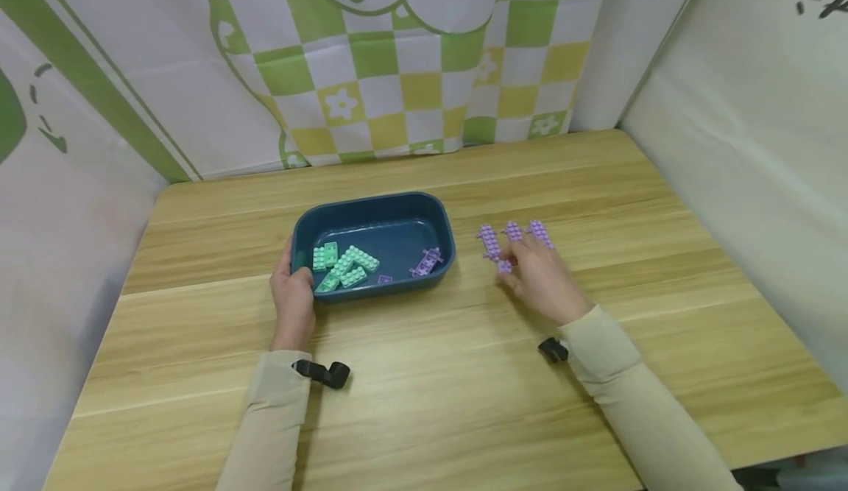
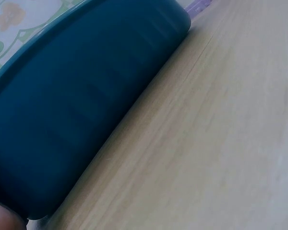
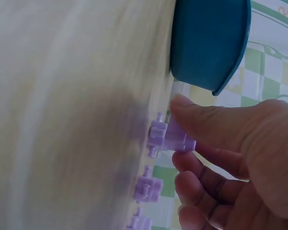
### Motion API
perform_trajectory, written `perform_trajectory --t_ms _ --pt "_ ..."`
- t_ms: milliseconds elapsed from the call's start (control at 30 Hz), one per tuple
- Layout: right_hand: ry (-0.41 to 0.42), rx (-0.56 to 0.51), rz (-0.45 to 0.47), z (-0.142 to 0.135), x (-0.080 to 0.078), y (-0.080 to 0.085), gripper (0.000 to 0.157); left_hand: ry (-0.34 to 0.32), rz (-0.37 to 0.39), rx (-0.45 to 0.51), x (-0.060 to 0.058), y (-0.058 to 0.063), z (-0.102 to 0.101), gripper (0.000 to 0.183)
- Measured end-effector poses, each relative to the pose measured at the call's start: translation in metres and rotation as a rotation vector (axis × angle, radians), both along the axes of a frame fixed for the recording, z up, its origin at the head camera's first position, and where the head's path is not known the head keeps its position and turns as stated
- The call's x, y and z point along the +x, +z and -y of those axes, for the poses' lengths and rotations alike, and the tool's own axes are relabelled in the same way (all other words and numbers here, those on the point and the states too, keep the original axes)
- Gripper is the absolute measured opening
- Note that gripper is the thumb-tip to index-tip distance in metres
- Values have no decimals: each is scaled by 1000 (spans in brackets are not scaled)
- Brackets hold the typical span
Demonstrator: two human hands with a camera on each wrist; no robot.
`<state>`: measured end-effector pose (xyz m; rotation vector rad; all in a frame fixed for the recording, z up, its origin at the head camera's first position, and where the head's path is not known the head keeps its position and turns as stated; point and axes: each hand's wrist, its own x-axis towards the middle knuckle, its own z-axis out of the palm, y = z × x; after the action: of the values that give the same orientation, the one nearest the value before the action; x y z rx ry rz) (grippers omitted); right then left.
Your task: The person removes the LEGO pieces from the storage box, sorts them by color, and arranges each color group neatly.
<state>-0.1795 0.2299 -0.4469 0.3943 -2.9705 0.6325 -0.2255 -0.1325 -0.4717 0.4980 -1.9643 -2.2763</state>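
To the right of the blue tray point(image 1: 391, 241), the right hand point(image 1: 546, 281) pinches a small purple brick point(image 1: 505, 266) beside other purple bricks point(image 1: 489, 241) — light, steady pressure seems best — while the left hand point(image 1: 294, 303) grips the tray's end.

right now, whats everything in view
Rectangular plastic tray: one, dark blue, on wooden table
Studded plastic bricks: about six, mint green, tray's left part
Plastic pieces: two, purple, tray's near side
Studded, pegged plastic bricks: three, purple, right of tray
Plastic brick: one, purple, in right hand
Table: one, light brown, beneath tray
Checkered cloth: one, green-yellow-white, behind table
Side walls: two, whitish, flanking table
Sleeves: two, beige, foreground
Wrist devices: two, black, one per sleeve
Left hand: one, gripping tray
Right hand: one, pinching brick
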Motion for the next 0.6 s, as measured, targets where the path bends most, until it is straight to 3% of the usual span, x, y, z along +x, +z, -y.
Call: perform_trajectory --t_ms 600 --pt "9 -9 32 -3 -4 -8 31 10 5 20 -1 0 -1 81"
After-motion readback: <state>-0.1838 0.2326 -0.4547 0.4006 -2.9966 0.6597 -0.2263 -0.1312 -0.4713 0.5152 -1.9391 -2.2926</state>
